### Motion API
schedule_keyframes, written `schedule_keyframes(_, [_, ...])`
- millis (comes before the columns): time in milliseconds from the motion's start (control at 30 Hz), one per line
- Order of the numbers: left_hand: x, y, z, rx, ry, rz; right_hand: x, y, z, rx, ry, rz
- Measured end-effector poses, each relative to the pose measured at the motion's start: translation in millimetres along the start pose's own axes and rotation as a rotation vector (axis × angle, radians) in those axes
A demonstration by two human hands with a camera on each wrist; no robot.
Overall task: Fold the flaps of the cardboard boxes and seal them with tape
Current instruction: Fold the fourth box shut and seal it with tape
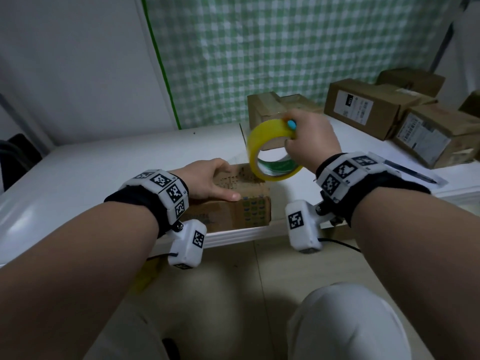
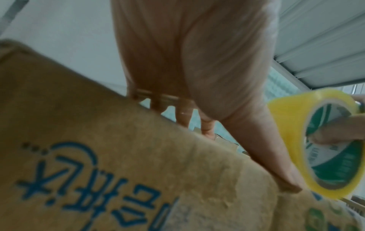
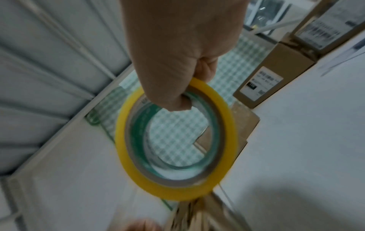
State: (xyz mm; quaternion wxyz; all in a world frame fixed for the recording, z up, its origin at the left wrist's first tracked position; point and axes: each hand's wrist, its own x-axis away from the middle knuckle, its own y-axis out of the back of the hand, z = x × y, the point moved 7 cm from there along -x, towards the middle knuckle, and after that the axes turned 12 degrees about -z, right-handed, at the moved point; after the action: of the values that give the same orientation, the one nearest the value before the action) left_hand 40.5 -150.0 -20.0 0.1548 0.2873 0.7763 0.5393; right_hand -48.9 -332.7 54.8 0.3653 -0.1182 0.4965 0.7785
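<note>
Risk 1: the cardboard box (image 1: 233, 201) sits at the near edge of the worktop (image 1: 104, 162). If I pull the tape roll (image 1: 270, 152) toward me with force, I judge the box can slide off that edge, because only my left hand (image 1: 207, 180) restrains it.

Risk 2: a clear strip appears to run from the roll to the box top, though blur prevents confirmation. If I tilt the roll, the strip can twist, wrinkle or land off the seam.

Risk 3: if I lift my left hand early, the flaps can spring up.

Hand state: my left hand lies flat on the box top, fingers straight and hooked slightly over the far edge, thumb along the near edge. My right hand (image 1: 310, 141) grips the roll, fingers through its core.

Position: the roll hovers just above the box's right end, beside my left thumb. Other boxes (image 1: 368, 107) stand toward the far right corner.
</note>
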Motion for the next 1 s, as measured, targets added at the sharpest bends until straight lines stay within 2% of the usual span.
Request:
schedule_keyframes(100, [1, 1, -1, -0.003, 0.016, 0.007, 2, 5, -16, 0.158, 0.032, 0.028])
schedule_keyframes(267, [2, 0, -1, -0.025, 0.008, 0.008, 18, -10, -30, 0.258, 0.023, 0.088])
schedule_keyframes(667, [2, -2, 4, -0.022, 0.014, 0.015, 32, -37, -47, 0.294, 0.030, 0.155])
schedule_keyframes(833, [9, -4, 12, -0.181, -0.014, -0.048, 33, -41, -45, 0.333, 0.043, 0.151])
schedule_keyframes(900, [16, -3, 25, -0.278, 0.031, -0.085, 34, -41, -45, 0.339, 0.039, 0.140])
schedule_keyframes(1000, [29, -2, 48, -0.358, 0.198, -0.104, 37, -40, -45, 0.329, 0.019, 0.125])
